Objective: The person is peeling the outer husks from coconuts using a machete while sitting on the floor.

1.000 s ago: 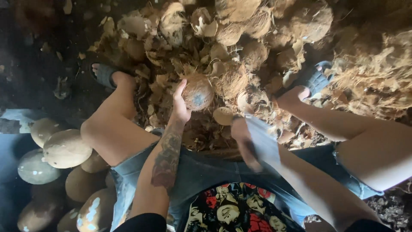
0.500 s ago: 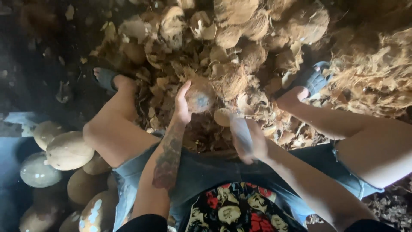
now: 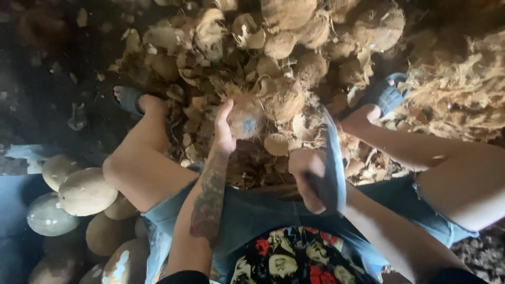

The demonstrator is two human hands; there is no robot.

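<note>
Brown, fibrous coconut husk covers the ground between the legs of a seated person, seen from above. Their left hand [image 3: 224, 132], on a tattooed forearm, is stretched forward with fingers wrapped around the left side of a partly husked coconut [image 3: 246, 119], steadying it on the heap of husk scraps [image 3: 210, 68]. That coconut sits at the near edge of the heap, roughly midway between the person's two feet. Their right hand [image 3: 306, 173] is closed in a fist around the handle of a broad-bladed knife [image 3: 332, 163], whose blurred blade stands raised just right of the coconut, not touching it. More hairy coconuts [image 3: 294, 26] lie piled further back. At lower left, beside the person's left leg, lies a cluster of smooth, pale peeled coconuts [image 3: 87, 192]. Both feet wear grey sandals [image 3: 386, 94] and rest among the husks.
</note>
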